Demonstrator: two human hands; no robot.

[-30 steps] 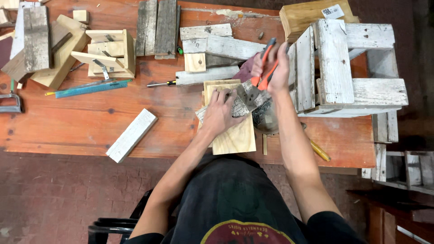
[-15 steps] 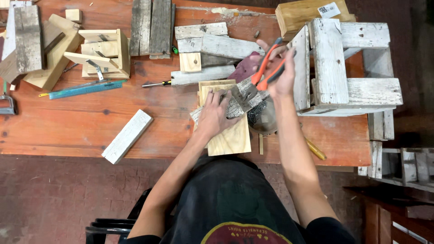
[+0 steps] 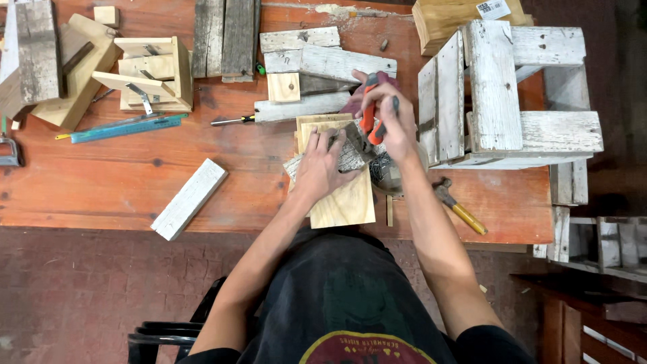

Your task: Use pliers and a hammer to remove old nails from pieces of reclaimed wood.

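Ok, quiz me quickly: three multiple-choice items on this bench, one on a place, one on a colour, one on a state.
1. Where does the hammer lie?
A. right of the right forearm
B. inside the white crate
C. beside the loose white plank

2. What colour are the handles of the pliers?
A. blue
B. orange-red
C. yellow

3. What is the left hand doing?
A. hanging off the table
B. lifting a ruler
C. pressing flat on the weathered wood piece

Key: 1 A, it lies near the table's front edge there; 2 B, they show in the right hand; 3 C, fingers spread on it.
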